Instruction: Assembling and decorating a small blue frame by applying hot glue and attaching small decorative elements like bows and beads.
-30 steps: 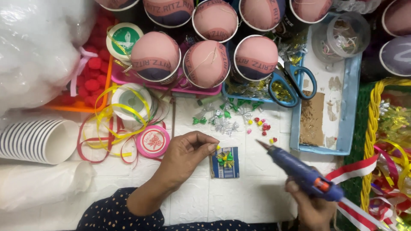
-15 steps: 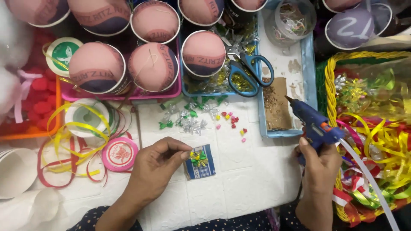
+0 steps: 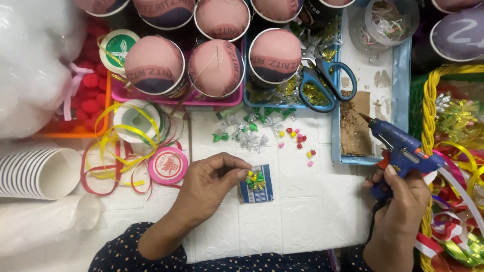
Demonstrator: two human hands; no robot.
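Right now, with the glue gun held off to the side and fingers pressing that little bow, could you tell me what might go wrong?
1. The glue gun in the right hand points its nozzle over the blue tray; it may drip there.
2. The left hand pinches the small bow on the blue card; fresh glue could burn or stick the fingertips.
3. Loose ribbon lies beside the gun and could snag it.

One glue gun [image 3: 401, 148], one pair of scissors [image 3: 325, 83], two ribbon spools [image 3: 135, 117].
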